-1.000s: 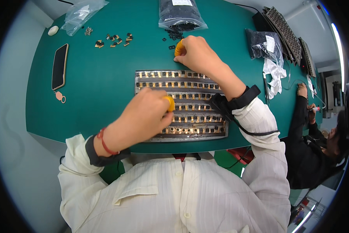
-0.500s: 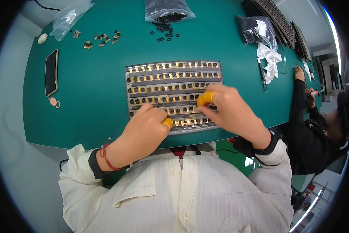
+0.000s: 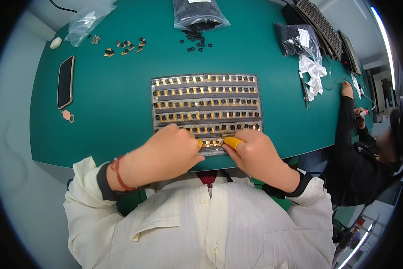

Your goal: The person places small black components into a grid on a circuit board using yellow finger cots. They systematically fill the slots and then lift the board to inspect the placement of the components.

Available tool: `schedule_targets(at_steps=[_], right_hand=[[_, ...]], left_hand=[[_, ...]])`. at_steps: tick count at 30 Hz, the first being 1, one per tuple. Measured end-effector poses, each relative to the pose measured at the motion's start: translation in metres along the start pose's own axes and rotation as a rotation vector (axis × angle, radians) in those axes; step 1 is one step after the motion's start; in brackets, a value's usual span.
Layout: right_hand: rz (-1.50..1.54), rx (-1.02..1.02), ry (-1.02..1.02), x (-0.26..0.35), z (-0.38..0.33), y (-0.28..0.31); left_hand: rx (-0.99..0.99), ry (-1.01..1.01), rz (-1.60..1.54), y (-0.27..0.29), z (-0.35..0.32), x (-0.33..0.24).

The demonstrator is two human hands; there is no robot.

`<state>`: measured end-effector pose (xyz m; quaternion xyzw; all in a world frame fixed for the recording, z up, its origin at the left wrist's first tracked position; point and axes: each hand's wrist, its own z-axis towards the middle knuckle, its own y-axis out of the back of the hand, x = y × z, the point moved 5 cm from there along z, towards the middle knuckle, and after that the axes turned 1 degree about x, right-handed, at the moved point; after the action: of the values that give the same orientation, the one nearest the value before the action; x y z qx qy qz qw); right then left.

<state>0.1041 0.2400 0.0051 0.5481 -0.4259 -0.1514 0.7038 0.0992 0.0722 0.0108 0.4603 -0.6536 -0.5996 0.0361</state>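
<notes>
The person's left hand point(image 3: 172, 148) and right hand point(image 3: 257, 152) meet at the nearest row of a rectangular grey metal tray point(image 3: 206, 84), fingers curled down; hidden fingertips leave it impossible to tell whether either pinches anything. Working from both sides probably steadies the small black square parts on gold strips point(image 3: 200, 103). Forearms angle inward, backs of the hands up. The tray lies before the body, presumably for even reach; beyond, loose black pieces point(image 3: 200, 45) lie handily by a clear plastic bag point(image 3: 197, 13) on the green tabletop point(image 3: 116, 98).

Phone point(image 3: 66, 82) — left of the tray point(image 3: 206, 84)
</notes>
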Motion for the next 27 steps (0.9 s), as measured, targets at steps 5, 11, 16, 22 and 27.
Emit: schedule_targets(at_steps=[5,11,16,22,27], right_hand=[[-0.171,0.106,-0.019,0.023,-0.002,-0.009],[-0.107,0.349,0.008,0.025,0.013,-0.001],[0.045,0.541,-0.046,-0.004,0.046,0.026],[0.150,0.126,-0.117,-0.056,0.132,0.054],[0.153,-0.031,-0.220,-0.094,0.188,0.031]], left_hand=[[-0.335,0.167,-0.103,0.060,0.014,0.062],[-0.616,0.268,-0.185,0.098,0.055,0.138],[-0.638,0.290,-0.159,0.089,0.093,0.156],[-0.544,0.281,-0.143,0.082,0.081,0.136],[-0.611,0.303,0.041,0.078,0.067,0.122]])
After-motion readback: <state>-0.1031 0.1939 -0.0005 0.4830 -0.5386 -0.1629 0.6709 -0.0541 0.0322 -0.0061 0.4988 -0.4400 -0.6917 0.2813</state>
